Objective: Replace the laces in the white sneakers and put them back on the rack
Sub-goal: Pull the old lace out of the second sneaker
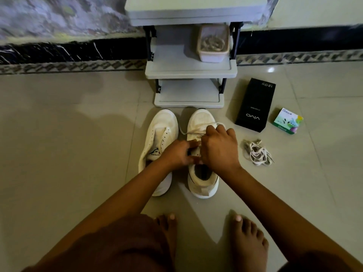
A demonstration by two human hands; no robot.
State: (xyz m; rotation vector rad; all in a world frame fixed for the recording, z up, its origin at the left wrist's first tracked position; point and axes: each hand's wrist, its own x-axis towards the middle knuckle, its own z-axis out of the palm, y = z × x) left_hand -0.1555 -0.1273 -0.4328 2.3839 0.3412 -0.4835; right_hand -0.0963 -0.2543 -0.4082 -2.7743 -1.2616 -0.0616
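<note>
From the head camera, two white sneakers stand side by side on the tiled floor (68,134), toes pointing at the grey rack (188,72) just beyond them. The unlaced sneaker (159,134) is on the person's left, its eyelets bare and its tongue showing dark print. The partly laced sneaker (202,181) is on the right, with a white lace (196,128) crossing its front rows and a loose loop trailing off toward the other shoe. Both hands are over this sneaker's eyelets. The left hand (176,154) has its fingers curled in a pinch on the lace at the upper eyelets; the right hand (220,150) is curled over the top, fingers bent round the lace where it rises near the toe. The two hands touch above the tongue. To the right lies a loose bundle of laces (257,153) on the floor, apart from the shoes. Farther off lie a black box (255,105) and, beside it, a small green box (287,120). A lidded plastic tub (213,44) sits on the rack's middle shelf. Two bare feet (249,242) rest on the floor nearer the camera
</note>
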